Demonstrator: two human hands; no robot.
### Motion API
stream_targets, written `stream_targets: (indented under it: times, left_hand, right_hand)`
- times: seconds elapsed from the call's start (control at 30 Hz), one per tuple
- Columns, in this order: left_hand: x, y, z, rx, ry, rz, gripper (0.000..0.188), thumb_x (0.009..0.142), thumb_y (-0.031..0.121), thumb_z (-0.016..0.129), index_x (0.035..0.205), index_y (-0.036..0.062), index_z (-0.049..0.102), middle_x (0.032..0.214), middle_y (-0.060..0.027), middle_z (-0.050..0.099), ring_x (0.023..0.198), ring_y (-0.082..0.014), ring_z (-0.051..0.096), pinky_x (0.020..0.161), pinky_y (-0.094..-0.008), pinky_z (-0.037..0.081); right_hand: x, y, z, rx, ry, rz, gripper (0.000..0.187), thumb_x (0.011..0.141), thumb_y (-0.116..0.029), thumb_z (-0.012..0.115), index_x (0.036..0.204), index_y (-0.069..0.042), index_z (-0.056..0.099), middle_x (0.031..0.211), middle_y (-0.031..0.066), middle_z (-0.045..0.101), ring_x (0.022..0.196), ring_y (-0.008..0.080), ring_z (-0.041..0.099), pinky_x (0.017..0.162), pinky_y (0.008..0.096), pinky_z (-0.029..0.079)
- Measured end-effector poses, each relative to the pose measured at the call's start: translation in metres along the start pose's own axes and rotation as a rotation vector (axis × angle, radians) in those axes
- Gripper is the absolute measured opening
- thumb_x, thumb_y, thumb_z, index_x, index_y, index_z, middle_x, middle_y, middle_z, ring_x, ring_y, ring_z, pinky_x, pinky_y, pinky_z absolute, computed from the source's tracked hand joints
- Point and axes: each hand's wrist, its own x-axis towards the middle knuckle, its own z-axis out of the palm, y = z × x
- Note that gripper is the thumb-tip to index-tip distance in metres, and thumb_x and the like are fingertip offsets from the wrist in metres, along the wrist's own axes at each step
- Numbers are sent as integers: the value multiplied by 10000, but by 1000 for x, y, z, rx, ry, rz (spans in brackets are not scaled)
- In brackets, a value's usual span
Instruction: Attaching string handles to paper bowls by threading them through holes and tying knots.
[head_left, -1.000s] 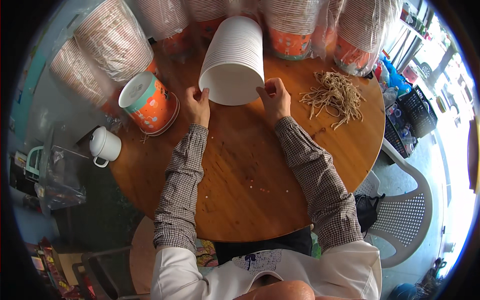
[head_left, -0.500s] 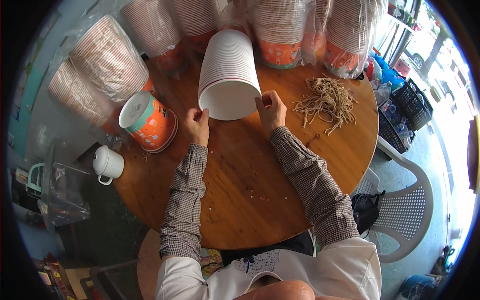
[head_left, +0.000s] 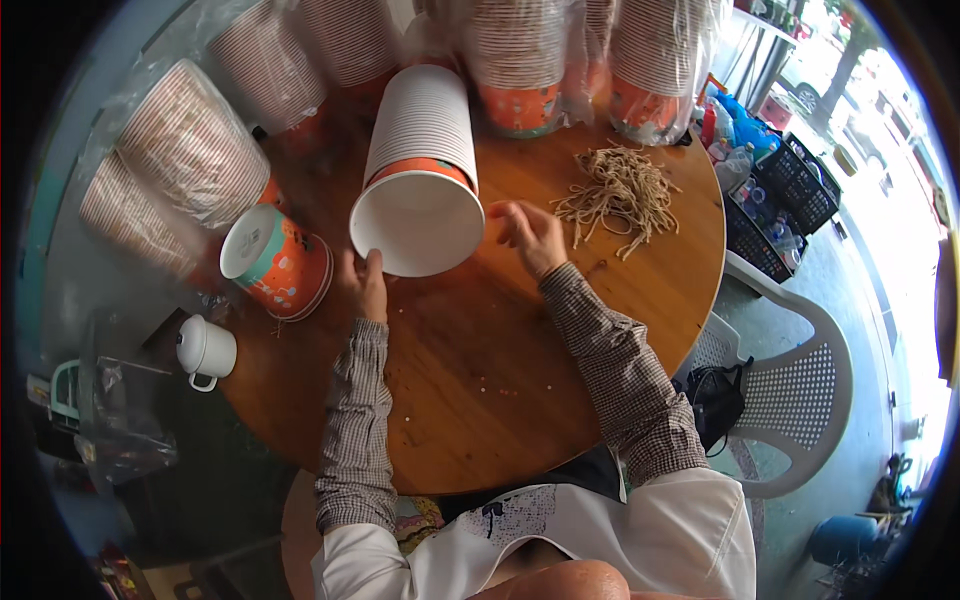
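Lying on its side near the far-left part of the round wooden counter [head_left: 480, 400], a long nested stack of paper cups [head_left: 420, 170] is recorded, its open white mouth turned toward the person and its far end among the wrapped stacks at the far edge.

Left hand [head_left: 365, 285]: set against the lower left rim of the stack's mouth, fingers curled on the rim; a light steadying hold, not a full grasp.

Right hand [head_left: 530, 235]: just beside the right rim of the mouth, fingers loosely bent and half open; nothing is seen held, and whether the fingertips touch the rim cannot be told.

Adjacent items: a short orange cup stack [head_left: 275, 262] on its side just left of the left hand; plastic-wrapped cup stacks [head_left: 190, 150] crowded along the far and left edges; a heap of tan fibre strands [head_left: 620, 195] toward the far-right edge; a white mug [head_left: 205, 350] off the left edge, lower down.

Risks, as judged:
- The stack, being round and on its side, could roll toward the short orange stack if the left hand's hold is slackened.
- The front cup could be crushed or its rim bent if pinched hard, thin paper being assumed.
- Several cups could come away together, tight nesting being the cause.
- The wrapped stacks behind could be nudged if the stack is pushed away.
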Motion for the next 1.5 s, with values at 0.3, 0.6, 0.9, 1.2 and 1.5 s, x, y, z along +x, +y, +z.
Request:
stream_targets:
  times: [0.3, 0.6, 0.9, 1.2, 1.5]
  left_hand:
    - [-32, 95, -14, -48, -131, 111, 565, 900, 44, 453, 1453, 59, 339, 1406, -161, 467, 802, -122, 608, 505, -192, 474]
    - [-57, 113, -10, 228, 154, 723, 278, 942, 4, 473, 1198, -28, 577, 1169, -94, 606, 738, -80, 547, 634, -205, 466]
    - [-156, 95, 74, 5, -598, -159, 226, 986, 213, 537, 981, 1, 615, 747, -20, 600, 580, -53, 518, 478, -207, 420]
    - [-160, 72, 93, 261, -568, 108, 511, 1009, 429, 437, 730, 11, 527, 546, -4, 422, 435, -80, 435, 405, -246, 349]
    - [-161, 62, 98, 319, -497, 11, 270, 982, 223, 515, 841, -4, 552, 686, -202, 576, 646, -369, 581, 558, -417, 425]
  right_hand:
    - [-3, -1, -140, -848, 153, -106, 152, 803, -146, 678, 932, -67, 694, 842, 93, 672, 751, 219, 642, 687, 338, 514]
    - [-5, 7, -146, -1084, -125, 64, 150, 772, -235, 634, 861, -131, 695, 895, 92, 632, 918, 289, 607, 785, 395, 493]
    - [-54, -25, -98, -481, -313, -38, 158, 809, -130, 665, 888, 4, 641, 785, 43, 603, 717, 117, 572, 640, 278, 476]
    - [-90, -60, -59, -388, -448, 14, 120, 833, -94, 657, 890, 8, 634, 812, 43, 558, 736, 105, 563, 649, 263, 475]
    - [-89, -50, -59, -422, -468, -122, 126, 838, -110, 661, 891, -2, 623, 797, 46, 550, 709, 111, 549, 632, 270, 471]
